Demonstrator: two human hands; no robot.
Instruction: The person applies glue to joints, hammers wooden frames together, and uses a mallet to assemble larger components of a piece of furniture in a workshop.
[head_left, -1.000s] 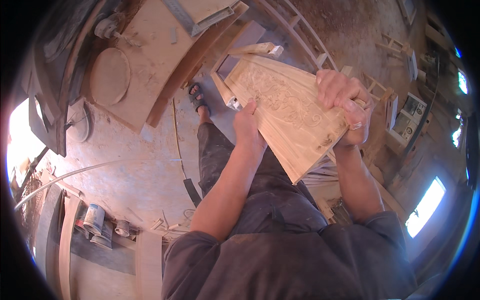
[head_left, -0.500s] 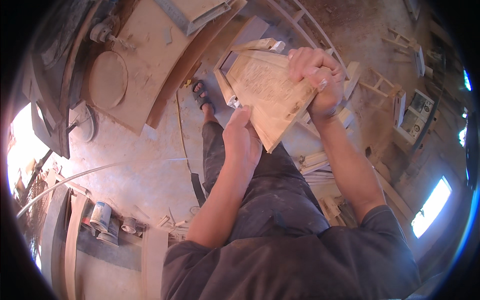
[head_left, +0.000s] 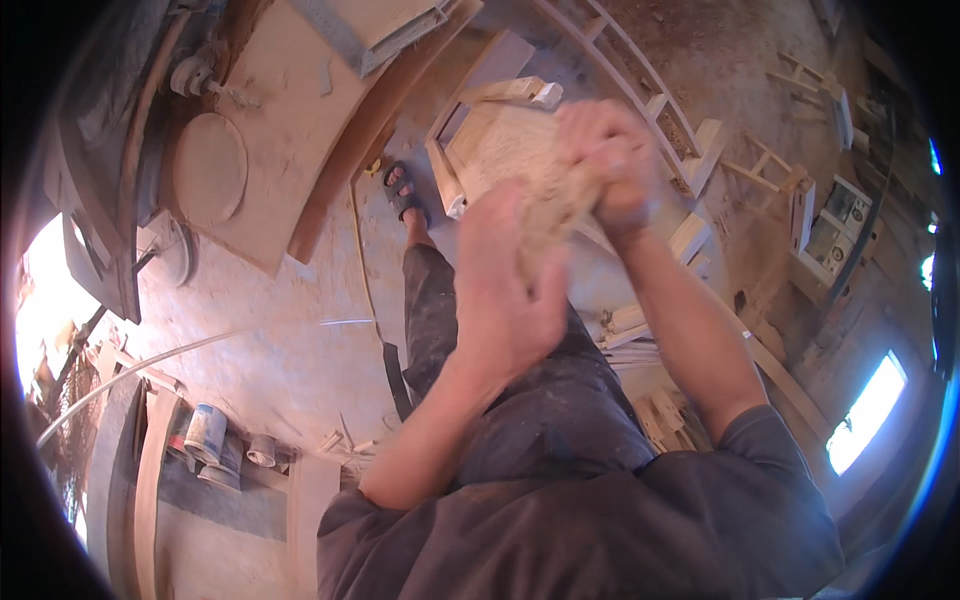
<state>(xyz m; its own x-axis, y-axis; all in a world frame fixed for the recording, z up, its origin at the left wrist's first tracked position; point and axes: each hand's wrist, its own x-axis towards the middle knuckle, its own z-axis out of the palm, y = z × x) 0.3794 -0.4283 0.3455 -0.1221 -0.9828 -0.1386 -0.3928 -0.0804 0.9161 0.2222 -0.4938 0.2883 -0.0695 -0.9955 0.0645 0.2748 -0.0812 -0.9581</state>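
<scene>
Dusty workshop floor below. Left hand & right hand wrap fingers tight round carved wood panel, above wood frame. Best keep grip firm, panel steady.

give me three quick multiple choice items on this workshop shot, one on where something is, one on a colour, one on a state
1. Where do the small cans stand?
A. on the floor at lower left
B. on the round disc
C. in the person's lap

2. What colour is the carved panel between the hands?
A. dark green
B. pale natural wood
C. glossy black

3. How is the panel held?
A. flat on the floor, untouched
B. in one hand only
C. up in the air, left hand and right hand both on it

Answers:
1. A, they sit by the planks at lower left.
2. B, it shows light bare wood.
3. C, both hands grip it above the legs.
</scene>
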